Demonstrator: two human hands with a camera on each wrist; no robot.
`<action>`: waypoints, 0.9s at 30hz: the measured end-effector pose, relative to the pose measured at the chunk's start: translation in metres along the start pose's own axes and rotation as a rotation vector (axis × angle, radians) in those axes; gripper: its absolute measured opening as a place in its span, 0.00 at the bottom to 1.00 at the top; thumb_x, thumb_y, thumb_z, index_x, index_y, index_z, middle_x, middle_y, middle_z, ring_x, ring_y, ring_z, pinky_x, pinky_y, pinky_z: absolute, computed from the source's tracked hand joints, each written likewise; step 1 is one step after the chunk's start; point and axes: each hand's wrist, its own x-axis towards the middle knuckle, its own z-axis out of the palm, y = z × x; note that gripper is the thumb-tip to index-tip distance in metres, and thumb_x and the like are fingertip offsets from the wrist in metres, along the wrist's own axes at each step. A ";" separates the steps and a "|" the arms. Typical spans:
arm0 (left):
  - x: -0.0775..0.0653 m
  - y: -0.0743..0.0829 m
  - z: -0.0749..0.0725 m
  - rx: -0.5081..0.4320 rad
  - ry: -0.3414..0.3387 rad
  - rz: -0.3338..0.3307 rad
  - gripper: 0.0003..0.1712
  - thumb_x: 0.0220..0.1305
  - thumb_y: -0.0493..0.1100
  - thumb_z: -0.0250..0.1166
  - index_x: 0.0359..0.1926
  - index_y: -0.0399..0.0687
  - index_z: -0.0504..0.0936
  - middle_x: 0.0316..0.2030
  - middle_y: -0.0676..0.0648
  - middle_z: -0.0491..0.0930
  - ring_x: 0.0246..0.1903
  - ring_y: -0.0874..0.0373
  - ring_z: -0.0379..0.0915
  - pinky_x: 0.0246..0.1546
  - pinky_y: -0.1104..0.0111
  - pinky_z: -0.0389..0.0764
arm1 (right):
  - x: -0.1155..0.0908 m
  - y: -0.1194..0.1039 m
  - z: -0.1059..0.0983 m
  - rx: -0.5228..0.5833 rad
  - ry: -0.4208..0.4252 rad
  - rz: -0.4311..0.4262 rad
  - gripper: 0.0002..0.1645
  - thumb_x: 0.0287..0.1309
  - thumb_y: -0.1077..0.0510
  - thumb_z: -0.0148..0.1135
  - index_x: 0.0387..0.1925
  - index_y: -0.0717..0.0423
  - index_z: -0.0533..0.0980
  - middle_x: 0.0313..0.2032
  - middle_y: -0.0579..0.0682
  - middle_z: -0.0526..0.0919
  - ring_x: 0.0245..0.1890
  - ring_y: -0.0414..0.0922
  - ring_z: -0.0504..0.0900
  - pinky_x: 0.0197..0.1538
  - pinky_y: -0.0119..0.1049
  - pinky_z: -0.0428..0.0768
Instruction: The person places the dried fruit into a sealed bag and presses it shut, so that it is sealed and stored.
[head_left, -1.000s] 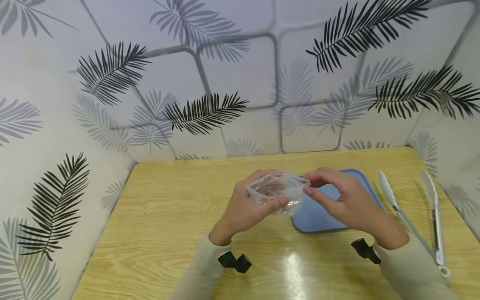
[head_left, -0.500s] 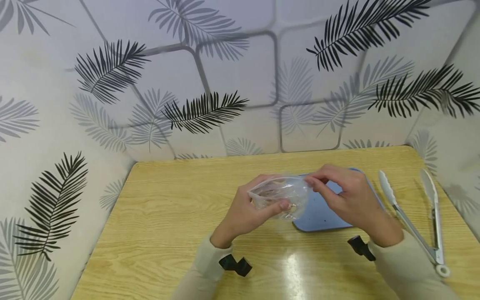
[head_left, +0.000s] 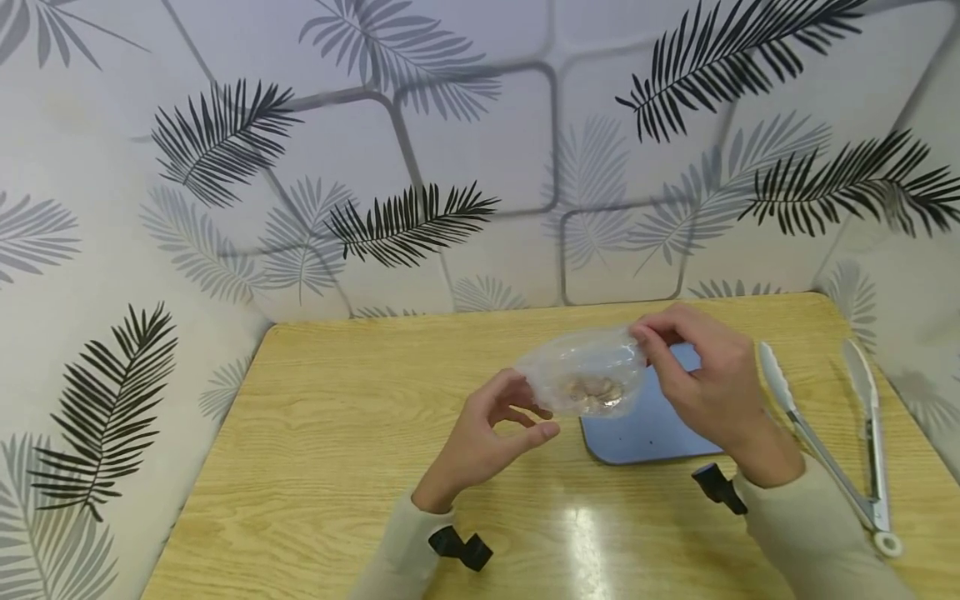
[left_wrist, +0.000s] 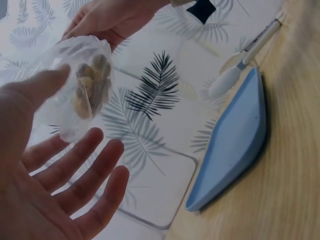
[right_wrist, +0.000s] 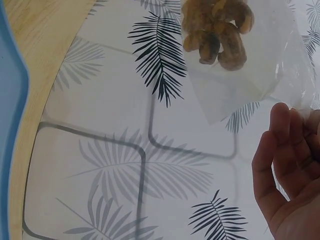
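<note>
A clear plastic bag [head_left: 592, 375] with several brown, rounded lumps [right_wrist: 220, 30] inside hangs tilted over the table. My right hand [head_left: 705, 375] pinches its upper right corner between thumb and fingers. At the bag's left end, my left hand [head_left: 491, 433] is spread with thumb and fingers apart, gripping nothing. In the left wrist view, the left thumb [left_wrist: 47, 85] overlaps the bag from the camera's side; whether it touches is hard to tell. What the lumps are exactly is not clear through the film.
Behind and below the bag, a blue tray [head_left: 637, 437] lies on the wooden table [head_left: 360, 433]. Metal tongs with pale tips [head_left: 873, 475] lie spread to its right. A leaf-patterned wall [head_left: 480, 150] rises behind the table's back edge.
My left hand has let go of the bag and drawn slightly away. The right hand has lifted its corner a little up and right, and the bag now hangs stretched out.
</note>
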 end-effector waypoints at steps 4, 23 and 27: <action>-0.002 -0.004 0.002 0.054 0.023 -0.013 0.12 0.76 0.35 0.70 0.56 0.40 0.84 0.46 0.36 0.88 0.48 0.54 0.88 0.51 0.59 0.91 | 0.000 0.000 -0.001 0.015 0.023 0.013 0.23 0.80 0.49 0.64 0.38 0.68 0.86 0.28 0.54 0.87 0.34 0.26 0.83 0.48 0.16 0.80; -0.016 -0.033 0.003 0.036 -0.023 -0.111 0.10 0.80 0.36 0.64 0.47 0.33 0.89 0.40 0.33 0.90 0.41 0.47 0.90 0.52 0.61 0.89 | 0.003 -0.003 0.006 -0.012 0.078 0.045 0.22 0.80 0.51 0.65 0.37 0.69 0.86 0.30 0.57 0.88 0.38 0.24 0.82 0.48 0.16 0.79; -0.020 -0.050 0.001 -0.074 -0.087 -0.125 0.11 0.81 0.35 0.62 0.48 0.28 0.87 0.42 0.26 0.88 0.42 0.40 0.90 0.52 0.59 0.91 | 0.006 -0.004 0.007 -0.029 0.102 0.061 0.29 0.81 0.44 0.63 0.37 0.68 0.86 0.28 0.56 0.87 0.35 0.25 0.81 0.47 0.14 0.78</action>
